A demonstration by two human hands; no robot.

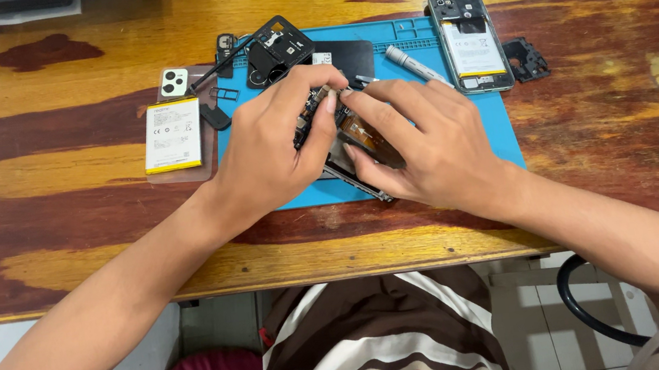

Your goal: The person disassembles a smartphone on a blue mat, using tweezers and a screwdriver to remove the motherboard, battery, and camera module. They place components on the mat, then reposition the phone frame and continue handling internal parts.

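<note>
2 hands, the left hand (pixel 270 154) and right hand (pixel 417 144), grip an opened phone (pixel 351 144) tilted above the blue mat (pixel 476 136), apparently steadying it, while a second phone (pixel 470 41) lies on the mat's far right corner.

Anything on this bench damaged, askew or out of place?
Nothing spilled. The wooden table has its dark finish worn away in large patches. Both hands, left hand and right hand, grip an opened phone on the blue mat; loose parts lie around.
</note>
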